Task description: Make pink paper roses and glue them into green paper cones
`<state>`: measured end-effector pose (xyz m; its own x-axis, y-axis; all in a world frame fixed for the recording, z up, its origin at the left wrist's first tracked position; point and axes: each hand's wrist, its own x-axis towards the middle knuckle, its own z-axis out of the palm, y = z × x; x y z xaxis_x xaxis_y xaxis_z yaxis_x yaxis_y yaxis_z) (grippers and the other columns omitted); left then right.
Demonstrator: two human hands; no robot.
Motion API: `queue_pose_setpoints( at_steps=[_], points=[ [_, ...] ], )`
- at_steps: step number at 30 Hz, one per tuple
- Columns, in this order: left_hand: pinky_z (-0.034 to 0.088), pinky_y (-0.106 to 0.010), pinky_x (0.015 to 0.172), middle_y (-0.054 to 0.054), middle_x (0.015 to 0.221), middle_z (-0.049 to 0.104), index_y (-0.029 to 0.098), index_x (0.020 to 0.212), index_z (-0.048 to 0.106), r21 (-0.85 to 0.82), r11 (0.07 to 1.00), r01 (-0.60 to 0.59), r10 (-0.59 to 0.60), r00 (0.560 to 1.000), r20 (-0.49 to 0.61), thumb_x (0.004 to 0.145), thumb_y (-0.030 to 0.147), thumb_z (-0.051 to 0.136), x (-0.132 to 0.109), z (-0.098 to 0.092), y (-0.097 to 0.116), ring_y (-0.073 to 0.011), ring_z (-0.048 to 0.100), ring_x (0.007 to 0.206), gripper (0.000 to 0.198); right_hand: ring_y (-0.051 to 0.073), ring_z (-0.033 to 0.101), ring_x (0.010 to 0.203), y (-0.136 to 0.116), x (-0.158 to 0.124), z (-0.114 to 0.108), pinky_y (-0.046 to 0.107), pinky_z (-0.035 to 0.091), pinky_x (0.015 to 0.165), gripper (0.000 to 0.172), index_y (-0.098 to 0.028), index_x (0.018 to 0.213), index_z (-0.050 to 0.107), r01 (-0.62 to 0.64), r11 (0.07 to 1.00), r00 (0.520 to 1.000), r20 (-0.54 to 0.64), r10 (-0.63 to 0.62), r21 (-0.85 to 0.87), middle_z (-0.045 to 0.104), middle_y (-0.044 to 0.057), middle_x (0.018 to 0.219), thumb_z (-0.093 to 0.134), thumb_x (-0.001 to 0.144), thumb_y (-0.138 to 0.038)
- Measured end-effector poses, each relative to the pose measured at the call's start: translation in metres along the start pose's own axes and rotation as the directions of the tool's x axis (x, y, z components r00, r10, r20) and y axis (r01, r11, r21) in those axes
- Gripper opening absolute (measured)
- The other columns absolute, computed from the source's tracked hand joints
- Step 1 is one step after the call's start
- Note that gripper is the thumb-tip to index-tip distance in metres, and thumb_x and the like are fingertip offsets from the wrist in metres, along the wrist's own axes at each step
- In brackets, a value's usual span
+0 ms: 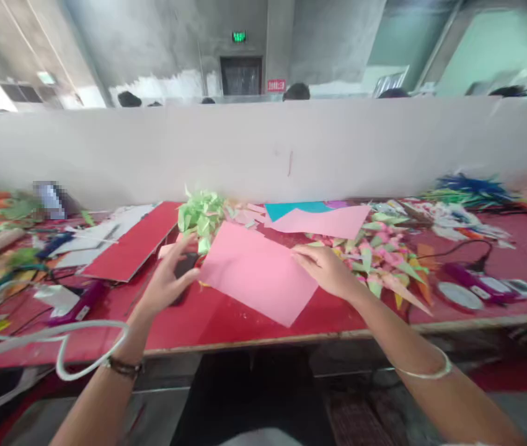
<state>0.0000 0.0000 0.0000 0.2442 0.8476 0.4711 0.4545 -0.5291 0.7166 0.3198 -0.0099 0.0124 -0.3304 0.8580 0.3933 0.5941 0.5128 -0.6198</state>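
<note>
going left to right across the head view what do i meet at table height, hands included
purple box, left hand, large pink sheet, right hand, pile of pink and green pieces, round white disc, small white item

Pink ppr sht (254, 272), askew over tbl (175, 328)

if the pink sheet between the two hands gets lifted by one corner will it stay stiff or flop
The pink sheet would probably sag, being broad with hardly any visible thickness. It should be light for its size, since it looks like paper. Pushed, it would likely slide rather than roll, as its shape is flat.
</note>
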Motion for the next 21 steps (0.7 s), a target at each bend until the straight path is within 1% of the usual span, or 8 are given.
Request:
queue_pose_setpoints(
  at_steps=[2, 4, 6, 8, 12, 14, 17, 21],
  points=[
    [0.039, -0.035, 0.091, -0.010, 0.117, 0.056, 0.017, 0.115, 0.052, -0.056, 0.997, 0.054, -0.043, 0.981, 0.189, 0.075, 0.041, 0.054, -0.009, 0.016, 0.003, -0.0241, 0.050, 0.106, 0.047, 0.020, 0.059, 0.079, 0.012, 0.000, 0.006, 0.029, 0.044, 0.070, 0.027, -0.015, 0.084, 0.061, -0.054, 0.997, 0.993, -0.104, 0.061, 0.063, 0.065, 0.006, 0.084, 0.041, 0.082, -0.033],
    [0.044, -0.032, 0.084, -0.008, 0.096, 0.065, 0.015, 0.095, 0.062, -0.080, 0.990, 0.115, -0.088, 0.954, 0.285, 0.078, 0.040, 0.050, -0.014, 0.031, 0.008, -0.0215, 0.058, 0.091, 0.032, 0.020, 0.058, 0.082, 0.023, 0.001, 0.012, 0.030, 0.044, 0.073, 0.027, -0.016, 0.085, 0.060, -0.088, 0.991, 0.983, -0.154, 0.104, 0.105, 0.064, 0.006, 0.086, 0.042, 0.082, -0.035],
    [0.047, -0.030, 0.073, -0.005, 0.071, 0.066, 0.013, 0.071, 0.063, -0.060, 0.984, 0.166, -0.149, 0.963, 0.223, 0.080, 0.039, 0.046, -0.016, 0.044, 0.015, -0.0184, 0.060, 0.072, 0.032, 0.021, 0.058, 0.081, 0.031, 0.001, 0.021, 0.032, 0.045, 0.073, 0.028, -0.016, 0.082, 0.059, -0.107, 0.989, 0.987, -0.112, 0.119, 0.104, 0.063, 0.005, 0.082, 0.040, 0.083, -0.036],
    [0.047, -0.028, 0.068, -0.004, 0.071, 0.065, 0.013, 0.071, 0.062, -0.069, 0.986, 0.154, -0.147, 0.984, 0.098, 0.080, 0.036, 0.046, -0.014, 0.055, 0.024, -0.0176, 0.059, 0.071, 0.029, 0.021, 0.057, 0.082, 0.030, 0.000, 0.031, 0.035, 0.045, 0.076, 0.025, -0.017, 0.088, 0.058, -0.105, 0.992, 0.989, -0.095, 0.111, 0.063, 0.062, 0.005, 0.085, 0.039, 0.083, -0.033],
    [0.042, -0.023, 0.057, -0.001, 0.060, 0.059, 0.014, 0.061, 0.056, 0.059, 0.997, 0.039, -0.036, 0.998, -0.055, 0.081, 0.032, 0.044, -0.010, 0.069, 0.042, -0.0133, 0.052, 0.060, 0.030, 0.026, 0.044, 0.106, -0.001, -0.007, 0.050, 0.045, 0.036, 0.091, 0.029, -0.018, 0.105, 0.048, -0.013, 0.997, 0.936, -0.352, -0.017, -0.082, 0.052, 0.012, 0.106, 0.049, 0.078, -0.026],
    [0.041, -0.023, 0.058, -0.002, 0.061, 0.056, 0.014, 0.060, 0.054, 0.077, 0.995, -0.058, 0.062, 0.997, -0.051, 0.082, 0.031, 0.042, -0.010, 0.074, 0.051, -0.0126, 0.049, 0.059, 0.031, 0.023, 0.046, 0.103, -0.024, -0.012, 0.057, 0.040, 0.041, 0.087, 0.037, -0.020, 0.109, 0.043, 0.072, 0.995, 0.974, -0.219, -0.056, 0.063, 0.047, 0.011, 0.110, 0.055, 0.075, -0.030],
    [0.042, -0.026, 0.065, -0.004, 0.071, 0.056, 0.016, 0.065, 0.055, -0.015, 0.980, -0.198, 0.198, 0.980, -0.001, 0.083, 0.039, 0.040, -0.010, 0.079, 0.063, -0.0147, 0.050, 0.068, 0.032, 0.016, 0.052, 0.087, -0.050, -0.018, 0.060, 0.031, 0.049, 0.072, 0.049, -0.022, 0.112, 0.035, 0.042, 0.923, 0.998, 0.017, -0.052, 0.383, 0.047, 0.007, 0.105, 0.061, 0.071, -0.033],
    [0.041, -0.028, 0.065, -0.005, 0.072, 0.051, 0.017, 0.062, 0.049, -0.141, 0.970, -0.196, 0.208, 0.976, 0.072, 0.076, 0.059, 0.041, -0.006, 0.081, 0.068, -0.0166, 0.047, 0.069, 0.045, 0.016, 0.050, 0.096, -0.058, -0.019, 0.056, 0.033, 0.046, 0.082, 0.054, -0.022, 0.111, 0.034, 0.031, 0.864, 0.992, 0.089, -0.088, 0.502, 0.046, 0.005, 0.108, 0.066, 0.067, -0.028]
  ],
)
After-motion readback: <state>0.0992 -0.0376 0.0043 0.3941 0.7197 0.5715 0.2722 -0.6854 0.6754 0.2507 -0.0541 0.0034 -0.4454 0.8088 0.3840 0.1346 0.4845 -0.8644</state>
